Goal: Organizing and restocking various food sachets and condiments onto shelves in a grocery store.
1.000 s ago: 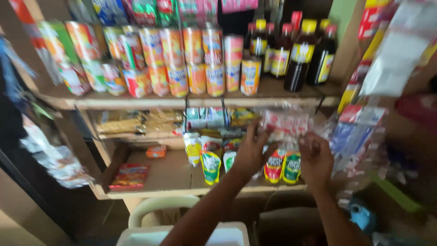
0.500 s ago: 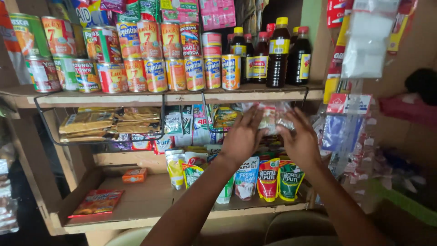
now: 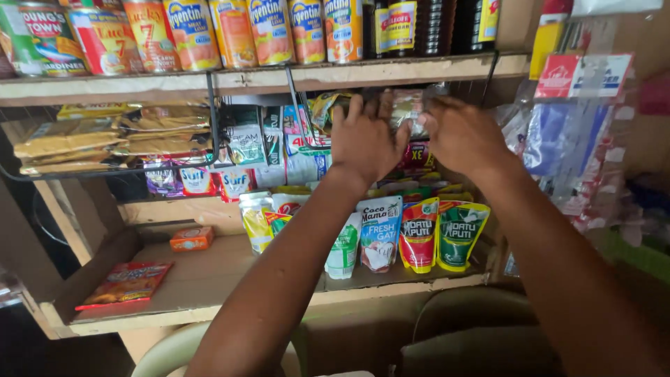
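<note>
- Since the earlier frame both hands have risen closer to the upper wooden shelf [image 3: 391, 72], and the view has moved in.
- A clear plastic packet [image 3: 410, 110] hangs just under that shelf, between the two hands.
- The left hand [image 3: 366, 139] has fingers spread, touching the packet's left edge.
- The right hand [image 3: 462, 134] curls its fingers on the packet's right side.
- Stand-up sauce pouches [image 3: 440, 234] sit on the lower shelf [image 3: 209, 279] below.

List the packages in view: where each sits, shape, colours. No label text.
Cans: top shelf, a row of cylinders, orange, red, yellow.
Dark bottles: top shelf right, tall.
Gold packets: wire rack left, flat stack.
Clear packet: between left hand and right hand.
Stand-up pouches: lower shelf, red, green, white.
Orange box: lower shelf left.
</note>
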